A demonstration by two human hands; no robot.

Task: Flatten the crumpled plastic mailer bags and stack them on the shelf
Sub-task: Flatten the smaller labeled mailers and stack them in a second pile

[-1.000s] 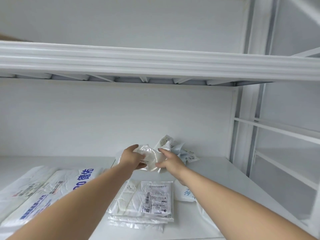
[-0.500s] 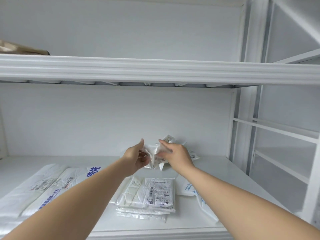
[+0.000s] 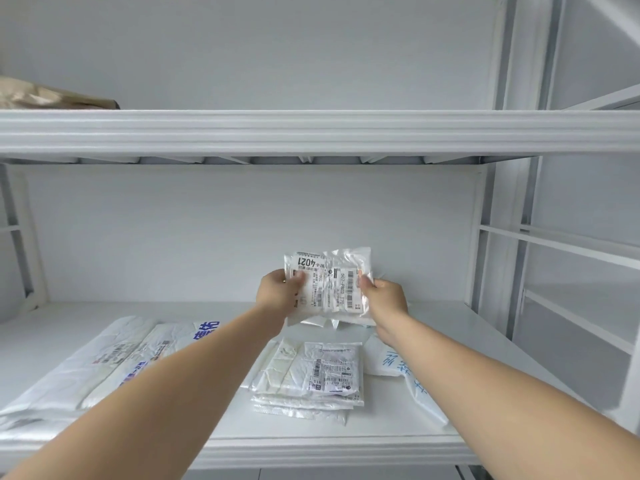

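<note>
The white shelf (image 3: 225, 422) carries a neat stack of flattened mailer bags (image 3: 313, 379) near its front middle, the top one bearing a printed label. To the left lie larger flat bags with blue lettering (image 3: 114, 362), and to the right another bag with blue print (image 3: 398, 362), perhaps hanging slightly over the front edge.

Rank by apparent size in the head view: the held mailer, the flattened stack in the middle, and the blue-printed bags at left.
1. blue-printed bags, though nearness to the camera may flatter them.
2. flattened stack.
3. held mailer; it sits farther back, so this is unsure.
</note>
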